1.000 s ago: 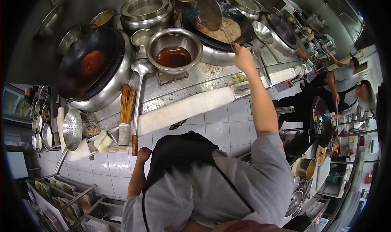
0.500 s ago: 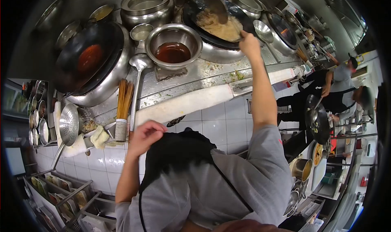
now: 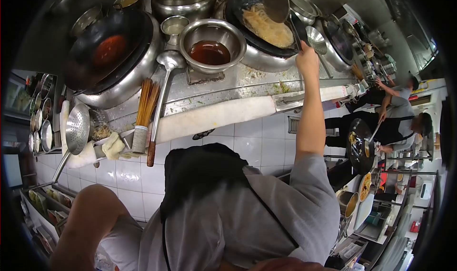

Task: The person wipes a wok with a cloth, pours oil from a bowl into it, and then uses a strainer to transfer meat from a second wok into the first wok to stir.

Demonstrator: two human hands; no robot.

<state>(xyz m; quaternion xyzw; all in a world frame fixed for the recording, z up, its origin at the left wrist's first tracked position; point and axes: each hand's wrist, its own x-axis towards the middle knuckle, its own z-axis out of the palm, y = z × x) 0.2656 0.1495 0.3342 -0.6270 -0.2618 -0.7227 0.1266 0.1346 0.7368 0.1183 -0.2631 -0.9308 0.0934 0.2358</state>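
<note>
My right hand [image 3: 308, 60] is wrapped round the handle of a long-handled utensil with a broad, round, dark head [image 3: 276, 3]. The head is tilted over a black wok [image 3: 236, 15] at the back right, overlapping pale, bubbly contents [image 3: 267, 27]. A perforated skimmer [image 3: 316, 39] rests just right of that wok. On the left my bent arm [image 3: 88, 218] shows at the elbow, and the hand itself is out of view.
A steel bowl of dark red-brown liquid [image 3: 208, 53] stands mid-counter beside a ladle [image 3: 169, 64] and a bamboo brush [image 3: 145, 109]. A second wok [image 3: 78, 71] holds red sauce. Another skimmer [image 3: 77, 128] hangs over the left edge. Co-workers [image 3: 400, 116] stand at right, one with a wok.
My left hand has dropped from in front of the apron out of view, with the elbow swung out. My right hand stays on the handle; the round head has shifted right over the wok.
</note>
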